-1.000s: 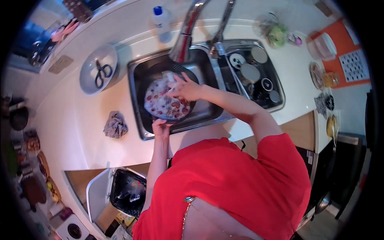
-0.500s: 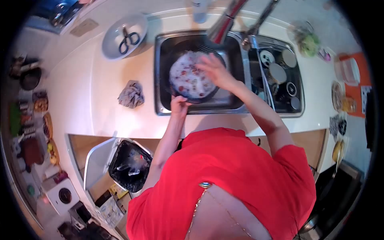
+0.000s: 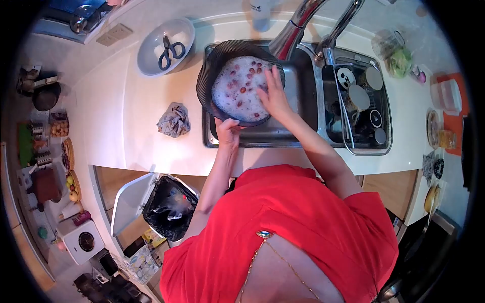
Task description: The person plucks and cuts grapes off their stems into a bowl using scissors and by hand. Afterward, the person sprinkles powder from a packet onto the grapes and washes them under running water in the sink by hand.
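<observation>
Kitchen interior, with one long white smooth counter surface (image 3: pixel 121 106) along the wall; at its near edge, a person in a loose red top (image 3: pixel 288 212). Double stainless-steel sink (image 3: pixel 301 86), set into the surface; right compartment occupied by a rack of assorted cups and jars (image 3: pixel 358 98). White open-lidded bin with a black plastic liner (image 3: pixel 180 230), below the near edge, left of the person. Dark ribbed round bowl (image 3: pixel 207 83), over the left compartment and overlapping its left rim; contact with the basin floor cannot be told. Contents: white foam (image 3: pixel 226 103), with small red round pieces (image 3: pixel 243 90) showing through. Pale grey round bowl (image 3: pixel 145 53), left of the sink, holding black-handled scissors (image 3: pixel 166 53). Tall curved chrome faucet (image 3: pixel 295 33), behind the sink. Translucent upright bottle (image 3: pixel 260 16), beside the faucet. Left hand (image 3: pixel 229 135): grip closed on the near rim of the dark ribbed round bowl, thumb uppermost. Right hand (image 3: pixel 276 98): grip wide, fingers spread at the right side of the foam; holding nothing visible. Crumpled grey patterned cloth (image 3: pixel 173 121), on the surface, left of the sink. Pale green leafy vegetable (image 3: pixel 400 62), beyond the sink's far right corner.
</observation>
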### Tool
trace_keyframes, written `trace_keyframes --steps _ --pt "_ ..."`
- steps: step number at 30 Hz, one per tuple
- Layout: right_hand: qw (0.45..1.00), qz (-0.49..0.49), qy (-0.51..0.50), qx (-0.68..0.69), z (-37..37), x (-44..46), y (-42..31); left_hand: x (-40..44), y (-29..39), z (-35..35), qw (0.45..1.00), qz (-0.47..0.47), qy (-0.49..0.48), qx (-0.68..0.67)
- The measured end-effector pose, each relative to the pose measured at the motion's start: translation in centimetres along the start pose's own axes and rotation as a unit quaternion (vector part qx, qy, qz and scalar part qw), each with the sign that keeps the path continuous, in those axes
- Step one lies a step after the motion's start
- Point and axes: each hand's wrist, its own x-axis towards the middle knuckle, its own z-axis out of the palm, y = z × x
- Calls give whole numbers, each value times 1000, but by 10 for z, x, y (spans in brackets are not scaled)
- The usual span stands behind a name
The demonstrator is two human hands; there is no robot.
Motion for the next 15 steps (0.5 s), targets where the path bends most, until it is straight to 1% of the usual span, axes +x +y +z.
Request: trace_keyframes --steps 1,3,4,6,13,15 --pt "1000 1 1 1 6 1 2 -1 1 0 1000 0 0 1" --pt "994 9 -41 -102 15 3 2 -4 4 -1 998 22 5 52" --pt "994 9 -41 -100 17 3 -1 -4 6 -1 998 23 6 54" --pt "988 11 -58 -141 19 3 -4 -4 6 0 999 14 20 42" --pt "989 35 -62 -128 21 2 3 -10 7 11 999 19 13 44" --pt "989 34 -51 -135 22 1 4 -9 10 15 997 44 3 65"
